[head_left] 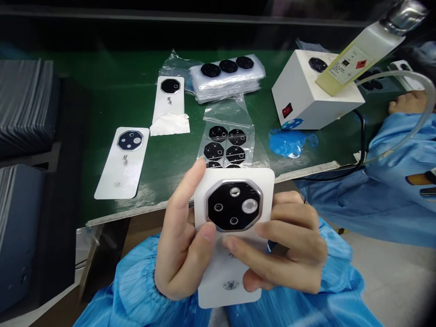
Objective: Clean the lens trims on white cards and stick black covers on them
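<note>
Two hands hold up a white card bearing an octagonal black lens cover with a silver rim: the left hand grips one edge, thumb on the face, and the right hand closes its fingers over the front (the lens side faces up). The card sits just off the edge of a green bench mat, which carries a second card, a plastic sleeve of black lens covers and a white box with a red switch.
</note>
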{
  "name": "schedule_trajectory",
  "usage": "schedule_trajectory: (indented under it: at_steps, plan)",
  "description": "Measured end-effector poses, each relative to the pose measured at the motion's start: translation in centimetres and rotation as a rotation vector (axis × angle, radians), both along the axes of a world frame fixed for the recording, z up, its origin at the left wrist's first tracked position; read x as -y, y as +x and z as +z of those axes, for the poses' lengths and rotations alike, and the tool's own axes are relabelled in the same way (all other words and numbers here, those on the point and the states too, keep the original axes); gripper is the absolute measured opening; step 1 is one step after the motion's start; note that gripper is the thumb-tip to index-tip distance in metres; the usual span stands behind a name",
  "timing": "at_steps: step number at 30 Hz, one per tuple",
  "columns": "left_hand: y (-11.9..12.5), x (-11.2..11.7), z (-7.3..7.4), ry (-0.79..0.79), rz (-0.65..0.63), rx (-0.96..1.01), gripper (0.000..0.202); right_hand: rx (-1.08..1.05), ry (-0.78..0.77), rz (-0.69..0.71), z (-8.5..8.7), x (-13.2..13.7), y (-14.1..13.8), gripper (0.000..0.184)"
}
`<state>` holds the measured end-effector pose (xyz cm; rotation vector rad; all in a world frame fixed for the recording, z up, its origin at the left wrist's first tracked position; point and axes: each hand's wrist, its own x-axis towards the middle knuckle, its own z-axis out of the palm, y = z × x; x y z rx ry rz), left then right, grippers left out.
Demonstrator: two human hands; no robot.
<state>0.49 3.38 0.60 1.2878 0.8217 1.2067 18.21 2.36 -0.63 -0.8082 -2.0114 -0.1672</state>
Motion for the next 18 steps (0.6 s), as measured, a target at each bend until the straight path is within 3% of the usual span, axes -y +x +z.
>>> schedule_trajectory:
  at_steps: [3,9,14,18]
  plan:
    - [0.1,-0.1,0.0,0.048,-0.086,-0.039,0.056,0.009,-0.014,0.007,0.3,0.1,0.1,0.035]
    - [0.7,0.0,0.2,0.034,-0.05,-0.026,0.057,0.053,-0.086,0.025,0.9,-0.2,0.3,0.035]
    - [1.0,-0.8,-0.3,0.011,0.11,-0.064,0.063,0.096,-0.12,0.117,0.0,-1.4,1.0,0.031]
    - [-1.3,-2.3,-1.9,-0.156,0.382,-0.167,0.067,0.182,-0.251,0.147,1.3,-4.2,1.0,0.032]
